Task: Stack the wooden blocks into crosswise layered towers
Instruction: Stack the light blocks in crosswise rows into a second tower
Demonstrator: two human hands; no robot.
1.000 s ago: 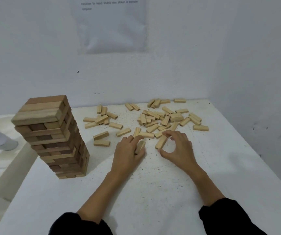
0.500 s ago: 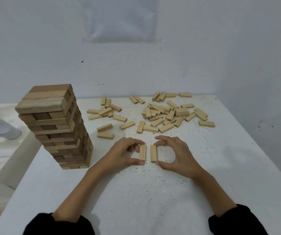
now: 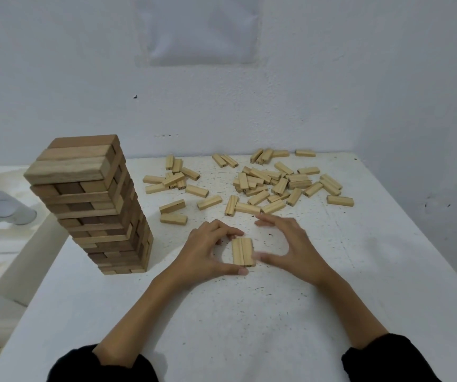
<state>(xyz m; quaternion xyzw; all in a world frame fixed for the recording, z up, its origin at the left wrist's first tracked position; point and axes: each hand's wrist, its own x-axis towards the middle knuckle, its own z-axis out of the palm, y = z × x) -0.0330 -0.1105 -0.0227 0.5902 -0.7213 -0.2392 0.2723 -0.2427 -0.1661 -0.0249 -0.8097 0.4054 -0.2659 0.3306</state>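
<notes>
Two blocks (image 3: 243, 251) have closed together, touching; left hand (image 3: 205, 252) fingers pinch them, right hand (image 3: 290, 249) fingers spread.

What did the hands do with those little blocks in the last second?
Each hand drew one small block from the loose pile toward the person and pushed the two together. The pair of blocks now touches side by side; the left hand pinches it end to end, the right hand has opened. The tall tower stayed put.
</notes>
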